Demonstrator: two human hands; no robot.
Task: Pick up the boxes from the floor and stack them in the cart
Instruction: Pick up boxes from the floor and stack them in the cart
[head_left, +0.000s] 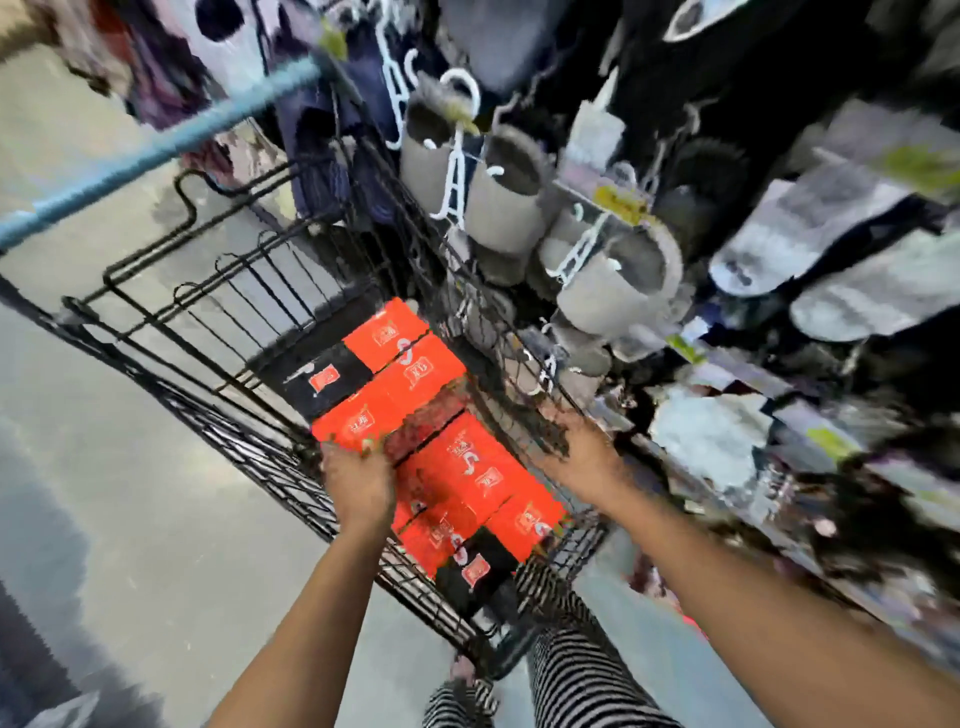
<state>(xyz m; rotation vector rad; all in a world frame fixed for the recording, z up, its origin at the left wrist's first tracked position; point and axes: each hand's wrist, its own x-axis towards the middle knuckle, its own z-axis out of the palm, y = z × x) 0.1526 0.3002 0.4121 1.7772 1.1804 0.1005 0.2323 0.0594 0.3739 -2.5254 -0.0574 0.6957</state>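
Head view, looking down, with heavy motion blur throughout. A grey floor (130, 519) fills the left side. On the right stands a display rack (779, 171) hung with grey fleece-lined slippers (498, 208) on white hangers, with further pale footwear beside them. Centre: a black wire cart (208, 415) with a blue handle (156, 150) at upper left, its right wall close against the rack. The basket of the cart holds the boxes (478, 473), mostly orange with white logos, packed side by side in rows along its length. One black box (322, 374) lies at the far left of the load and another black one (467, 571) at the near end. An uppermost orange box (384, 410) lies across the middle of the load, on top of the others. The left hand (358, 483) reaches in from below, back of the hand up, and its fingers curl onto the near end of that uppermost orange box, gripping it. The right hand (576, 447) is stretched out over the right wall of the cart, just beside the boxes. Its fingers are smeared against the wire mesh, so whether they are spread or closed cannot be told. Both forearms are bare. Black-and-white striped trousers (571, 665) show at the bottom edge between the arms, behind the near end of the cart.
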